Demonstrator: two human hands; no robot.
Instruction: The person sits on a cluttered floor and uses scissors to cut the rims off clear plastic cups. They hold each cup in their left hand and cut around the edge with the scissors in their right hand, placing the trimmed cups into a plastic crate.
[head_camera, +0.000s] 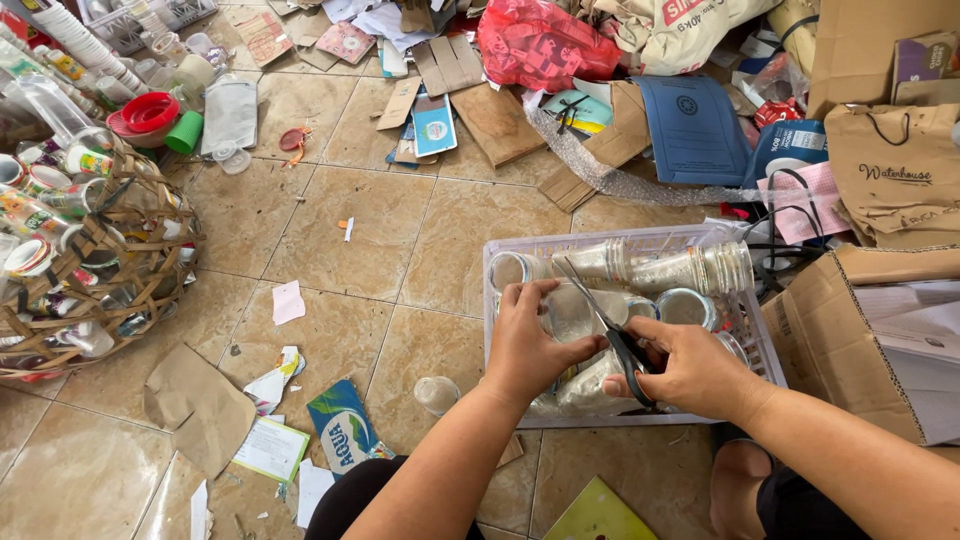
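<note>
Head view, the only one. A white plastic crate (752, 345) sits on the tiled floor (330, 220) and serves as the landmark. Above its near half, a clear plastic cup (572, 312) is held on its side in the left hand (527, 345), fingers wrapped round the cup's body, thumb on top. Black-handled scissors (612, 335) are held in the right hand (690, 370), fingers closed through the loops; the blades are parted slightly and laid across the cup, tips pointing toward the crate's far-left corner. Whether plastic is already between the blades cannot be told.

More clear cups (690, 268) are stacked lying down along the crate's far wall. One loose cup (436, 394) stands on the floor just left of the crate. Far left of the crate, a woven basket (120, 290) is filled with used cups. Beyond the crate, cardboard and paper scrap (480, 110) is strewn about.

Judged step: cutting at the held cup, at or near the start of a cut. A steady cup and blades closed squarely on thin, slippery plastic would be called for.
</note>
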